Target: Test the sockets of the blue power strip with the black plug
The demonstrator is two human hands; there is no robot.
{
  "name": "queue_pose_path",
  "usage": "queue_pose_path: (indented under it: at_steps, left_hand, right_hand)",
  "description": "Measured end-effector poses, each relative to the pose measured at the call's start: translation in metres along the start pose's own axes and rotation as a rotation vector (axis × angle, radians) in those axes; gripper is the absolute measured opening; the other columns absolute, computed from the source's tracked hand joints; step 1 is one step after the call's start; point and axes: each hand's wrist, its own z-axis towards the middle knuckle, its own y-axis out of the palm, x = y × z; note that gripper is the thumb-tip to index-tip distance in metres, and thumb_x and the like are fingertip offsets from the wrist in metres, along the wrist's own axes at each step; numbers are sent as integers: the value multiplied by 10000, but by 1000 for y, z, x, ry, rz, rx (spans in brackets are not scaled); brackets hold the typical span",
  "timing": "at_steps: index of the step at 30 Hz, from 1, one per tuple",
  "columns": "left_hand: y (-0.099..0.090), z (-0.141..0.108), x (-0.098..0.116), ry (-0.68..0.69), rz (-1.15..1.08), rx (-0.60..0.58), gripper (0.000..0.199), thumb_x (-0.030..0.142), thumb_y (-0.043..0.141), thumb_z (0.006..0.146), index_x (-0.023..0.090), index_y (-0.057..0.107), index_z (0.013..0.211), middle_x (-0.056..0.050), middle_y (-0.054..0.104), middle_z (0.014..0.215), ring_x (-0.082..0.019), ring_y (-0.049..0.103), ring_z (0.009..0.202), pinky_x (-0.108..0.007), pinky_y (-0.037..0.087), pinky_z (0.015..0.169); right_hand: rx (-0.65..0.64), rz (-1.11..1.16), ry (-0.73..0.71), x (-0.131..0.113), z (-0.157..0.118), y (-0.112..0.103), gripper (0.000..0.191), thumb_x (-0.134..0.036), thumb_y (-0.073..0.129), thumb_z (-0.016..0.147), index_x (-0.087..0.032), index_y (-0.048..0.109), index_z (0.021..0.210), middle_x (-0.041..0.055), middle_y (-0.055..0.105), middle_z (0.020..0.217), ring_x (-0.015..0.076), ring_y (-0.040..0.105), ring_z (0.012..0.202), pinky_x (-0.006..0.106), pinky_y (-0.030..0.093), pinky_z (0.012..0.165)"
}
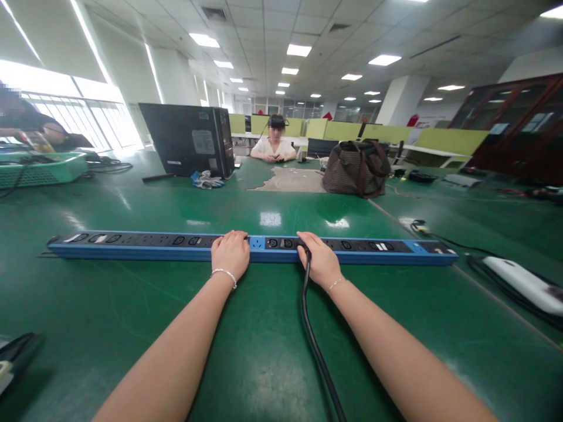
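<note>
The strip is laid crosswise on the table. By the left hand, palm down, it is clasped, fingers together. In the right hand, bent inward, the cable is apparently pinched near its end, partly hidden against the strip.

1 left hand, 1 right hand, 2 bracelets, 1 blue power strip, 1 held cable, 1 computer case, 1 bag, 1 basket, 2 other people. Gloves: 1 or 2, unclear.
</note>
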Motion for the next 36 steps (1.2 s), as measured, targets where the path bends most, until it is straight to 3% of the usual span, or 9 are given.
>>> queue_pose_path:
  at_steps: [7, 14, 21, 27, 36]
  left_hand:
    - [2, -1, -1, 24, 10, 20, 357, 264, 309, 881, 227, 596, 1090, -37, 628, 1183, -191, 489, 1185, -403, 280, 1021]
    - [5, -2, 7, 201, 22, -36, 424, 406, 270, 910, 241, 546, 1188, -32, 568, 1276, -200, 440, 1238, -422, 272, 1042]
    - [3, -1, 6, 233, 37, -78, 454, 438, 262, 909, 224, 529, 1208, -44, 567, 1269, -203, 460, 1211, -399, 310, 1018]
    - [1, -1, 5, 258, 55, -113, 577, 584, 338, 845, 198, 493, 1246, -80, 534, 1299, -234, 440, 1226, -427, 300, 1030]
    - [3, 0, 5, 249, 48, -114, 562, 590, 346, 841, 216, 506, 1228, -85, 545, 1279, -233, 453, 1207, -424, 297, 1027]
  right_hand:
    - [104, 29, -24, 7, -3, 14, 370, -261, 421, 868, -177, 542, 1208, 91, 615, 1183, 202, 572, 1083, 369, 456, 927]
    - [94, -3, -22, 7, -1, 10, 358, -244, 439, 848, -194, 564, 1180, 61, 647, 1135, 203, 591, 1051, 362, 452, 916]
    - [87, -42, -16, 4, 1, 8, 322, -232, 451, 839, -160, 582, 1125, 67, 677, 1049, 199, 635, 914, 338, 465, 844]
    - [82, -84, -54, 6, 0, 9, 313, -219, 425, 874, -152, 555, 1151, 84, 651, 1113, 183, 610, 980, 316, 438, 872]
    - [73, -59, -40, 7, -1, 12, 304, -222, 409, 891, -163, 541, 1159, 81, 640, 1140, 170, 594, 1026, 319, 415, 910]
